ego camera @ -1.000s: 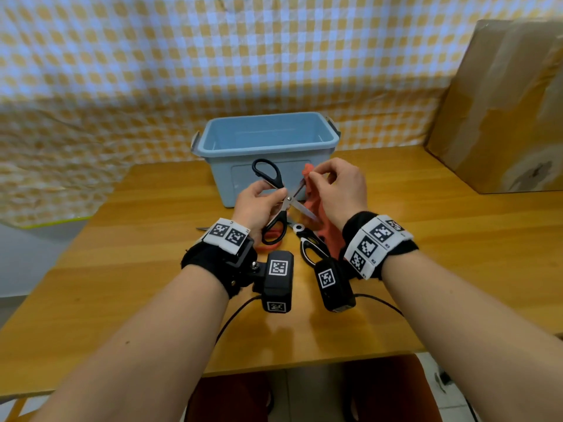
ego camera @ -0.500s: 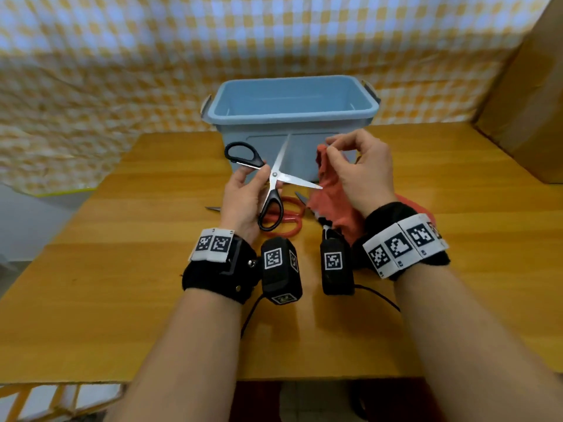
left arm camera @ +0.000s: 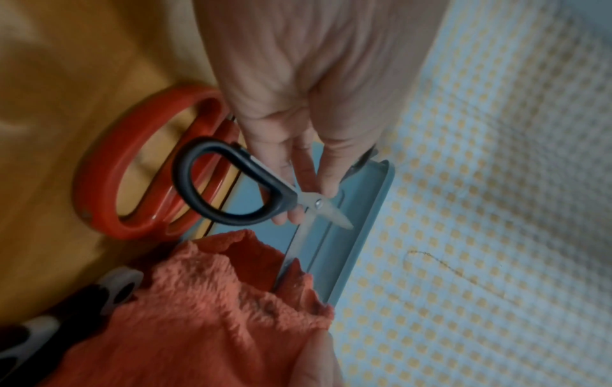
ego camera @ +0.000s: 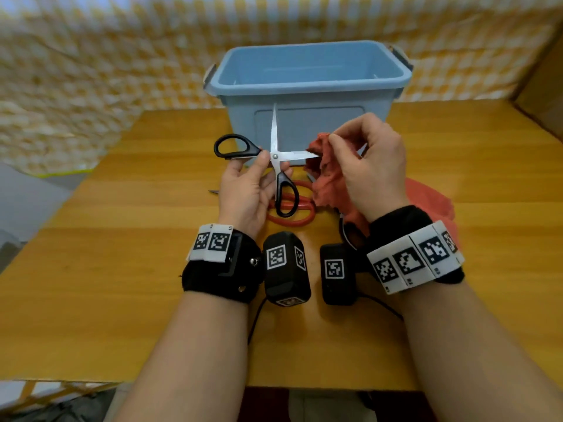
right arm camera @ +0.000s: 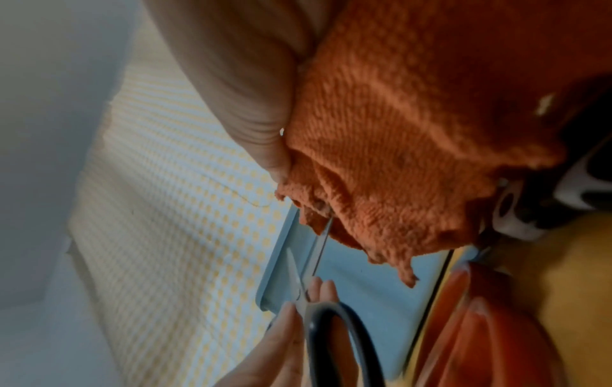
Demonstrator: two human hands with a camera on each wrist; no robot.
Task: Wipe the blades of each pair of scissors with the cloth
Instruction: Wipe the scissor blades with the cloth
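My left hand [ego camera: 254,185] pinches the black-handled scissors [ego camera: 275,156] at the pivot, held above the table with the blades spread wide: one points up, one points right. The tip of the right-pointing blade is wrapped in the orange-red cloth [ego camera: 327,175], which my right hand [ego camera: 365,159] pinches around it. In the left wrist view the black-handled scissors [left arm camera: 232,188] meet the cloth [left arm camera: 212,309] at the blade's far end. In the right wrist view the cloth [right arm camera: 414,136] covers the blade tip, and the black handle [right arm camera: 334,337] sits below. Red-handled scissors [ego camera: 292,210] lie on the table under my left hand.
An empty light-blue plastic bin [ego camera: 307,77] stands just behind the hands on the wooden table [ego camera: 122,269]. A third pair of scissors with black and white handles [ego camera: 350,236] lies partly under the cloth. A cardboard box [ego camera: 545,86] stands at the far right. Checked fabric hangs behind.
The scissors' blades have spread wider, and the right hand has brought the cloth onto the tip of the right-pointing blade. The head view has shifted closer and lower.
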